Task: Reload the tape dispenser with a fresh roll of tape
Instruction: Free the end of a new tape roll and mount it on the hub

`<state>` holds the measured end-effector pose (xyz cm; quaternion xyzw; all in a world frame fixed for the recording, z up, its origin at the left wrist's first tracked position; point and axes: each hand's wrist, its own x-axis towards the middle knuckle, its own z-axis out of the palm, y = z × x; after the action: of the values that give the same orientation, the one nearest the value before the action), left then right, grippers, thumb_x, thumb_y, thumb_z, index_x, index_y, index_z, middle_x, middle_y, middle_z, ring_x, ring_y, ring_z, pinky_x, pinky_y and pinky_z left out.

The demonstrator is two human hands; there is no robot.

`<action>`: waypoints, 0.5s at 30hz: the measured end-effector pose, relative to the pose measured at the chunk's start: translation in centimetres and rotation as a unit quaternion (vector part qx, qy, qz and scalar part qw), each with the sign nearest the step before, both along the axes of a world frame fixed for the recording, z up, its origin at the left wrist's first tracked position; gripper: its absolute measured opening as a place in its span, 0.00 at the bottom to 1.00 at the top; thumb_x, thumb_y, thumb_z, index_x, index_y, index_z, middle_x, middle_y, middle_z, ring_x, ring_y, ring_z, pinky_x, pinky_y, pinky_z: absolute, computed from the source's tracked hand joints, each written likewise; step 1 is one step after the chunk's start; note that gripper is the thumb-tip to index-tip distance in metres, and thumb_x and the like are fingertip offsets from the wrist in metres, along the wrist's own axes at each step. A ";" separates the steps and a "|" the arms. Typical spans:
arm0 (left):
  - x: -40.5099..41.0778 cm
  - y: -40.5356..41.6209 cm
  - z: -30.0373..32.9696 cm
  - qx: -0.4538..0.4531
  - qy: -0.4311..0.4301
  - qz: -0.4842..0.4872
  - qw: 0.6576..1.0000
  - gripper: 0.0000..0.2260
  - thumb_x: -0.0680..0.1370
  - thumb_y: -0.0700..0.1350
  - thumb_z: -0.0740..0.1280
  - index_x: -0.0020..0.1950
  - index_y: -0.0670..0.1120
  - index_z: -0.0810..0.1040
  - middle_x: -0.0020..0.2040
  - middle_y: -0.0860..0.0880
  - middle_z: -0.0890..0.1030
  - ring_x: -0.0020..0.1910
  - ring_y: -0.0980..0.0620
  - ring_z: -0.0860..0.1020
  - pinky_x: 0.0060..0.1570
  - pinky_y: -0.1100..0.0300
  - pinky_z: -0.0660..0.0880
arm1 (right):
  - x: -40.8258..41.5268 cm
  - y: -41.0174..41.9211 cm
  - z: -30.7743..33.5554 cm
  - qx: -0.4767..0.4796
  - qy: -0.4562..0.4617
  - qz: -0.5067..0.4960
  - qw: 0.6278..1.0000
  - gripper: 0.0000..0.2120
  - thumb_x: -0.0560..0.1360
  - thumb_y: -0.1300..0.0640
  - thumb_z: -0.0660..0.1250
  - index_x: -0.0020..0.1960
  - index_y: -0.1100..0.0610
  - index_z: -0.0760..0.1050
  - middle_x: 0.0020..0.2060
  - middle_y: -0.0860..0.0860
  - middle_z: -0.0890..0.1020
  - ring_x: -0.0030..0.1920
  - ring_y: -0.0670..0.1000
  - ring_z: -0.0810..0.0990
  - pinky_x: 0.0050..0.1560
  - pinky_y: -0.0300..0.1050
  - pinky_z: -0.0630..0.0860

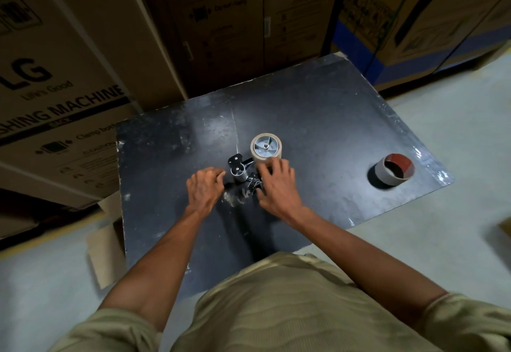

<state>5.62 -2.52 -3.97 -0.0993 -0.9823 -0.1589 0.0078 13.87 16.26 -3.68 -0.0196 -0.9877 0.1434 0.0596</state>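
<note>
My left hand and right hand, fingers curled loosely, flank the tape dispenser lying mid-tabletop, a tan tape roll on its grey hub, while an empty cardboard core stands near the right edge.

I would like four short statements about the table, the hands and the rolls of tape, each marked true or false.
1. Both hands are at the tape dispenser. True: left hand, right hand.
2. A roll sits on the dispenser's wheel. True.
3. The second roll lies beside the left hand. False: it stands apart, near the dark table's right edge.
4. The boxes behind the table are labelled "television". False: the cardboard boxes read "washing machine".
</note>
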 end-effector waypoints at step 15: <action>-2.2 2.3 -0.8 0.224 -0.089 0.117 0.963 0.08 0.73 0.50 0.75 0.49 0.48 0.87 0.43 0.46 0.87 0.43 0.45 0.85 0.48 0.52 0.82 | -1.9 -0.8 -3.4 -0.077 0.014 0.069 0.995 0.12 0.77 0.52 0.68 0.56 0.58 0.74 0.51 0.56 0.76 0.53 0.58 0.74 0.60 0.51 0.66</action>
<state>3.43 -0.26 -4.74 0.0347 -0.9229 -0.3813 -0.0394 11.99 15.42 -7.06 0.0463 -0.9718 0.2231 0.0614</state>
